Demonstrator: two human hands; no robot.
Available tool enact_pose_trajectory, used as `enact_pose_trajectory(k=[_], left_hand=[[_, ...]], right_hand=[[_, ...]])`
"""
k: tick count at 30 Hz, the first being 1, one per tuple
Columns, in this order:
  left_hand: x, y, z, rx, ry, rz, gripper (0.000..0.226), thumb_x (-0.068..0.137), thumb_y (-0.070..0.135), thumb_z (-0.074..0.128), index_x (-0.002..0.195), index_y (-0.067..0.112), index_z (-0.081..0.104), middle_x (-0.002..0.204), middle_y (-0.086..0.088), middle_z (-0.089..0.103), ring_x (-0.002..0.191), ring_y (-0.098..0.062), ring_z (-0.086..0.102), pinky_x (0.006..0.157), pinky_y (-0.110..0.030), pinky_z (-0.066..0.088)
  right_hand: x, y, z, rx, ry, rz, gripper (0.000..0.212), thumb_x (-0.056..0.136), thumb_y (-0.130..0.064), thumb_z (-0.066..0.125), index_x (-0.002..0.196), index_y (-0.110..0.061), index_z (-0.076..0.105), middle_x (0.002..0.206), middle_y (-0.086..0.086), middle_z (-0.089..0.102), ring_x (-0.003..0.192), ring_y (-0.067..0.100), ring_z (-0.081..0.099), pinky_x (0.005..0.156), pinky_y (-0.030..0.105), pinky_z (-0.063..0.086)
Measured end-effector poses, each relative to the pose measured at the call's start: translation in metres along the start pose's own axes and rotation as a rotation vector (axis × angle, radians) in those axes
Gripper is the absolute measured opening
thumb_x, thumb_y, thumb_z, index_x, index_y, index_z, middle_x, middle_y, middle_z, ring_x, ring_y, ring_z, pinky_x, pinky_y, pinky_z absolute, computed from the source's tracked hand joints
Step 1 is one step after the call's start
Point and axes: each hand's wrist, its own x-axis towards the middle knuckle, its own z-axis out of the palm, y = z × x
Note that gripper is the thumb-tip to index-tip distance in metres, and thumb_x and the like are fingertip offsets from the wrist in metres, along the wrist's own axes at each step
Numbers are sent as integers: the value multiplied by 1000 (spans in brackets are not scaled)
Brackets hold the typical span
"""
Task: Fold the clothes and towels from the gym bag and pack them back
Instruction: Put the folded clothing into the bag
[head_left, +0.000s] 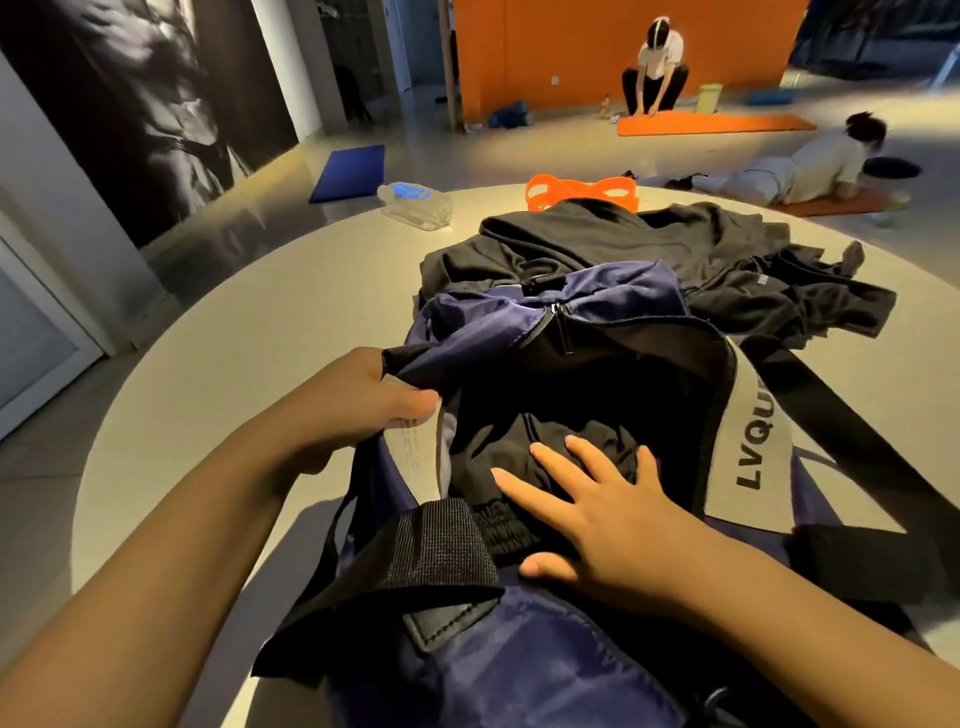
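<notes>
Head view: gym bag (519, 649) on round bench (260, 338), zip undone. Left hand (358, 410) pinches bag's near rim with white label, pulling mouth wide, likely for access. Right hand (597, 514), fingers spread flat, rests on black garment (545, 447) inside bag, pressing or about to gather it. More black clothes (675, 260) heaped behind bag, unfolded. Water bottle (415, 202) and orange item (576, 189) at far edge.

Two bare forearms reach forward from the bottom of the view. The left hand (358, 410) is curled, thumb and fingers pinching the fabric edge it holds, wrist bent slightly inward. The right hand (597, 514) lies palm down with fingers straight and spread, thumb out to the side, pressing flat.
</notes>
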Motion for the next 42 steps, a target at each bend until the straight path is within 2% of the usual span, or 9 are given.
enact_pose_trajectory(k=[6, 11, 15, 18, 25, 29, 33, 38, 42], left_hand=[[3, 13, 3, -5, 9, 48, 10, 89, 17, 64, 98, 12, 64, 79, -10, 65, 77, -25, 65, 69, -31, 47], [11, 9, -11, 138, 133, 35, 24, 86, 22, 65, 106, 9, 64, 89, -13, 66, 84, -28, 63, 76, -37, 49], [12, 3, -7, 108, 87, -5, 34, 72, 32, 67, 101, 13, 67, 92, -19, 68, 89, -33, 65, 79, -39, 50], [13, -4, 7, 38, 34, 13, 35, 71, 33, 68, 94, 7, 67, 89, -16, 69, 83, -24, 63, 78, -35, 47], [2, 1, 16, 90, 26, 64, 17, 88, 31, 66, 98, 18, 68, 95, -3, 70, 95, -19, 66, 87, -40, 51], [-29, -1, 24, 534, 255, 78, 70, 81, 52, 64, 142, 28, 39, 148, -3, 34, 136, -26, 32, 106, -41, 32], [-71, 0, 52, 478, 403, 207, 97, 78, 50, 66, 149, 46, -1, 149, 10, 32, 132, -17, 36, 103, -33, 33], [-66, -19, 78, 196, 371, 174, 72, 85, 12, 65, 138, 51, 35, 132, 10, 56, 96, -7, 60, 68, -13, 45], [-61, -23, 62, -74, 342, 238, 66, 80, -1, 69, 119, 50, 55, 112, 15, 63, 86, 11, 60, 71, -4, 46]], right_hand=[[38, 9, -6, -12, 85, 23, 96, 54, -74, -21, 146, -46, -12, 160, -3, 0, 145, 28, 4, 103, 68, 20], [18, 10, -4, 14, 106, -15, 85, 62, -84, -6, 139, -52, -26, 159, -7, -14, 146, 25, -12, 108, 68, 7], [-9, 13, 9, 79, 108, 38, 78, 64, -80, -2, 132, -56, -33, 156, -11, -26, 145, 22, -21, 108, 57, 26], [0, 12, 14, 115, 178, 58, 68, 83, -75, -1, 146, -49, -3, 161, 1, 9, 146, 32, 10, 97, 59, 41], [18, 17, 8, 112, 190, 93, 78, 72, -70, -9, 147, -47, -9, 160, -6, -10, 147, 23, -10, 113, 55, 19], [-10, 9, -2, -35, 463, 98, 65, 95, -63, 12, 134, -30, 53, 146, 6, 44, 135, 29, 40, 98, 63, 40], [-49, 23, 6, -33, 803, 334, 48, 88, -51, 44, 122, -21, 62, 130, 12, 55, 117, 33, 53, 90, 49, 47], [-55, 38, 27, 189, 505, 512, 81, 77, -53, 67, 144, -24, 34, 127, 5, 52, 109, 29, 54, 82, 40, 51], [-46, 40, 16, 371, 502, 533, 73, 80, -24, 64, 145, -28, 30, 133, 4, 49, 117, 26, 48, 87, 34, 43]])
